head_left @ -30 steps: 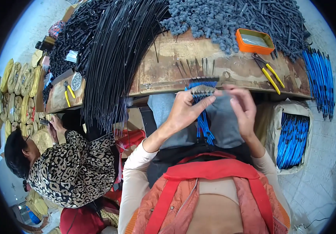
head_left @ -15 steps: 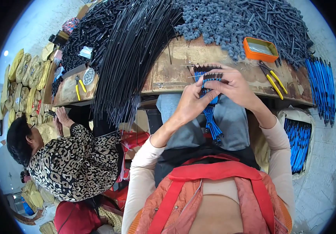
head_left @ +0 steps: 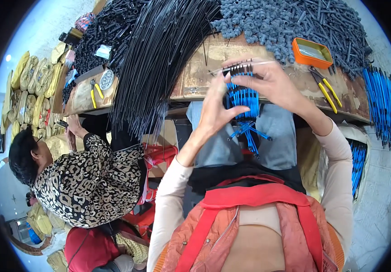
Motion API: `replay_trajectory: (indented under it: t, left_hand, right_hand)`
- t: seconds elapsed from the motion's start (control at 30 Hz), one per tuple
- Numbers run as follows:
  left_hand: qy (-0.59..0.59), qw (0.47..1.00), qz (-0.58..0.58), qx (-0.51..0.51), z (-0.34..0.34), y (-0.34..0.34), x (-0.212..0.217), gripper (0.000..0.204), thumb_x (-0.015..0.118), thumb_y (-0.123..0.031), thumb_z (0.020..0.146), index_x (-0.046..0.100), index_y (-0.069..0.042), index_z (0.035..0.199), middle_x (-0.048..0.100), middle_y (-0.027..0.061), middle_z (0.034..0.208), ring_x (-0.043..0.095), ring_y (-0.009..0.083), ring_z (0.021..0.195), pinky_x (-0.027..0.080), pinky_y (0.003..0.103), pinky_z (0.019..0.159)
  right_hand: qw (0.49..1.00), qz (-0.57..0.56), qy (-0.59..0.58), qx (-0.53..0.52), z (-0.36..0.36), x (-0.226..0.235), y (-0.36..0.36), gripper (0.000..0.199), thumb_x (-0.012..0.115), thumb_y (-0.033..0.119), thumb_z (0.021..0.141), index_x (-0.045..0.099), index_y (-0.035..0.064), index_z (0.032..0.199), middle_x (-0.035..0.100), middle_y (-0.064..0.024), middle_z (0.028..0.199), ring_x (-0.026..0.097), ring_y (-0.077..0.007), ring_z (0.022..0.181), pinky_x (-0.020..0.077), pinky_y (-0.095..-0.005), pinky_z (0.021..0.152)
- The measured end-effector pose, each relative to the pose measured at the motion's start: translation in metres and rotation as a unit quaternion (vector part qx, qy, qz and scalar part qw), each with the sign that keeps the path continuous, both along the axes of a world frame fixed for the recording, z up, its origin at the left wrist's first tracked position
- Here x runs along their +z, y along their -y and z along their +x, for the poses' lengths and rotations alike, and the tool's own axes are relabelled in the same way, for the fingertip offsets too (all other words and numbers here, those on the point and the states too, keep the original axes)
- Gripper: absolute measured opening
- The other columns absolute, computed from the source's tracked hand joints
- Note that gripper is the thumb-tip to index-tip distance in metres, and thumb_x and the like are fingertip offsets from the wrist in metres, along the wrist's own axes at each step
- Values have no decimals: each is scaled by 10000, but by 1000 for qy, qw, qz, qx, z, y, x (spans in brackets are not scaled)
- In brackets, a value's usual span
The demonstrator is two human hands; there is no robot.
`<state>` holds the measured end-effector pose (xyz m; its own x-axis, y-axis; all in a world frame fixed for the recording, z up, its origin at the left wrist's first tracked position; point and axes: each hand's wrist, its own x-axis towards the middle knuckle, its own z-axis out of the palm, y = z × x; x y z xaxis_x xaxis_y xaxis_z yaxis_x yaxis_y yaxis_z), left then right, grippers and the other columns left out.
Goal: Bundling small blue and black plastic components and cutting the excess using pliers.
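Observation:
Both of my hands hold one bundle of thin blue rods [head_left: 245, 106] with dark grey caps on their top ends, raised over the front edge of the wooden workbench [head_left: 195, 79]. My left hand [head_left: 218, 109] grips the bundle from the left side. My right hand [head_left: 274, 84] closes over its top and right side, fingers at the row of caps. The loose lower ends of the rods splay out below my hands, above my lap.
A sheaf of long black rods [head_left: 159, 63] hangs over the bench at left. Grey caps [head_left: 286, 22] are heaped at the back, with an orange tin [head_left: 312, 51] and yellow-handled pliers [head_left: 327, 88]. More blue rods [head_left: 381, 104] lie at right. A person in a spotted top [head_left: 86, 181] works at left.
Both hands have lifted the blue bundle from lap height up to the bench edge. The view has tilted, so the bench appears lower and closer.

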<state>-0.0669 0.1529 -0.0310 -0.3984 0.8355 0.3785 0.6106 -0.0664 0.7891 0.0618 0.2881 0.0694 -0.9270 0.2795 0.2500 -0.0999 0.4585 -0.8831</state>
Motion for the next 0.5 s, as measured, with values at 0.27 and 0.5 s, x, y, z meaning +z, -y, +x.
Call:
replay_trajectory:
  t: [0.27,0.5]
  left_hand:
    - [-269,936,84,-210,-14,-41,-6,676,803,-355,687,586,-47,1249,560,135,1336,485,339,1277,419,421,1051]
    - [-264,936,22,-230,-6,-34,-1,685,768,-386,708,570,-57,1275,487,100,1422,419,345,1330,357,446,1110]
  right_hand:
    - [999,30,-37,-8,36,-32,23,184,652,15,838,702,10,1014,628,-125,1210,607,-254,1108,486,-348,923]
    - [995,55,-81,-5,48,-56,30,225,658,-26,816,713,46,1022,620,-109,1233,607,-279,1105,491,-368,928]
